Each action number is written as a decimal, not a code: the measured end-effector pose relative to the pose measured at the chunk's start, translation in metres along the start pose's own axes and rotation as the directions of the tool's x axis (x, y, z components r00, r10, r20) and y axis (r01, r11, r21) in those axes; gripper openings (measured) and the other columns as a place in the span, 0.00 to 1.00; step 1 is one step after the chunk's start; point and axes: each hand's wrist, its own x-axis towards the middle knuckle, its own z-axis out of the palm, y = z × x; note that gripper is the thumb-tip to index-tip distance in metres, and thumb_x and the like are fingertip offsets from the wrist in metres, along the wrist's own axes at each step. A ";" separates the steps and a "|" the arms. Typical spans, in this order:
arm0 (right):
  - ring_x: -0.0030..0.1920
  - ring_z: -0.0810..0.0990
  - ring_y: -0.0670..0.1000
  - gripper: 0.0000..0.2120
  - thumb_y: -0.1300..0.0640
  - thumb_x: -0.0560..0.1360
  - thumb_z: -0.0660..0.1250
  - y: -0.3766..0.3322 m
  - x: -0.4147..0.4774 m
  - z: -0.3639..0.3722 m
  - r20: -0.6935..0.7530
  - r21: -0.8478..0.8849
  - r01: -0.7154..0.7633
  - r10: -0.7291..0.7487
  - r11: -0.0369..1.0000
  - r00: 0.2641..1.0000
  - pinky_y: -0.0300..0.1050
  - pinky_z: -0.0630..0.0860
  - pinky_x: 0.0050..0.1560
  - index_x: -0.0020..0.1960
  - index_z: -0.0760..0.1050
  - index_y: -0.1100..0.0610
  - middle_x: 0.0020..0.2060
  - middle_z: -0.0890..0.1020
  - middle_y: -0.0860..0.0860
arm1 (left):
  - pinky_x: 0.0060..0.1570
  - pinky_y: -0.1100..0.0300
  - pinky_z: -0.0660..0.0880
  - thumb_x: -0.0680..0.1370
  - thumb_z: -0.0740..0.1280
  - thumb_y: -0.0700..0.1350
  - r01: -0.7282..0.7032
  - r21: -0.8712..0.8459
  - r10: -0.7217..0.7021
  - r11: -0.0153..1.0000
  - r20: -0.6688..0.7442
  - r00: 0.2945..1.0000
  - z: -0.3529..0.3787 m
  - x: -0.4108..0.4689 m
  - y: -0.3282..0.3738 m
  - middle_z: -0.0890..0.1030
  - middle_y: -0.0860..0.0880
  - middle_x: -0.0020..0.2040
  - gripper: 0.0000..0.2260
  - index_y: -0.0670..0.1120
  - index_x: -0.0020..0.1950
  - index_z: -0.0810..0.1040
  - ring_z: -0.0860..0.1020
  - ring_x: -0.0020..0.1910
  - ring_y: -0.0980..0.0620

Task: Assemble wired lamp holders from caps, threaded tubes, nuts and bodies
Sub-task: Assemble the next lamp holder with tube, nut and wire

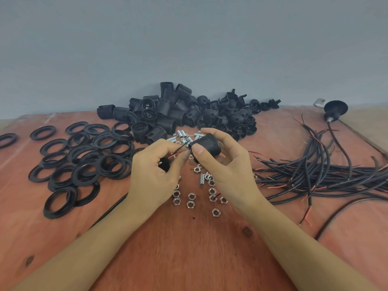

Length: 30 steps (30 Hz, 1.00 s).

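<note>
I'm watching the right hand [228, 171] curl round a black ribbed plastic lamp holder body [206, 144], thumb on the near side, fingers over the top, lifted above the reddish wooden desk [189, 248]. The body lies on its side, its threaded wall facing me. The left hand [153, 175] pinches thin red and black wire ends [178, 152] between thumb and forefinger, right at the body's left end. Something black sits in that palm; I can't tell what.

Below the hands, silver hex nuts [191, 198] lie scattered. Short silver threaded tubes [182, 136] sit just behind the hands, before a heap of black bodies and caps [189, 114]. Flat black plastic rings [84, 160] spread left; a bundle of black cables [325, 175] lies right.
</note>
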 end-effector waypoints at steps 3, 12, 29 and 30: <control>0.38 0.84 0.45 0.11 0.63 0.74 0.71 -0.001 0.002 0.000 -0.010 -0.016 0.018 -0.018 1.000 1.000 0.34 0.78 0.41 0.55 0.77 0.53 0.39 0.85 0.44 | 0.39 0.67 0.74 0.75 0.72 0.39 0.038 -0.031 -0.039 0.999 -0.045 0.998 0.000 0.001 0.000 0.82 0.52 0.38 0.02 0.45 0.44 0.81 0.79 0.38 0.57; 0.51 0.83 0.60 0.04 0.54 0.77 0.70 0.002 0.006 -0.001 -0.096 -0.061 -0.109 0.103 0.992 0.990 0.47 0.81 0.48 0.50 0.82 0.49 0.48 0.84 0.57 | 0.41 0.71 0.73 0.76 0.71 0.41 0.223 -0.169 -0.218 0.960 0.046 0.975 0.002 0.002 0.001 0.83 0.55 0.37 0.04 0.50 0.46 0.82 0.80 0.36 0.61; 0.42 0.86 0.54 0.11 0.59 0.75 0.71 0.003 -0.002 0.005 -0.125 -0.010 -0.073 0.071 0.997 0.990 0.39 0.80 0.38 0.57 0.80 0.54 0.47 0.85 0.55 | 0.38 0.69 0.75 0.76 0.71 0.40 0.080 -0.063 -0.084 0.995 -0.067 0.994 0.008 -0.007 0.000 0.82 0.56 0.37 0.01 0.45 0.46 0.81 0.81 0.37 0.59; 0.42 0.86 0.54 0.10 0.59 0.75 0.71 0.002 -0.003 0.006 -0.126 -0.009 -0.069 0.068 0.998 0.990 0.38 0.80 0.38 0.56 0.80 0.53 0.46 0.85 0.54 | 0.38 0.68 0.76 0.76 0.71 0.40 0.086 -0.072 -0.092 0.994 -0.074 0.993 0.008 -0.007 -0.001 0.82 0.55 0.37 0.01 0.44 0.46 0.82 0.81 0.36 0.58</control>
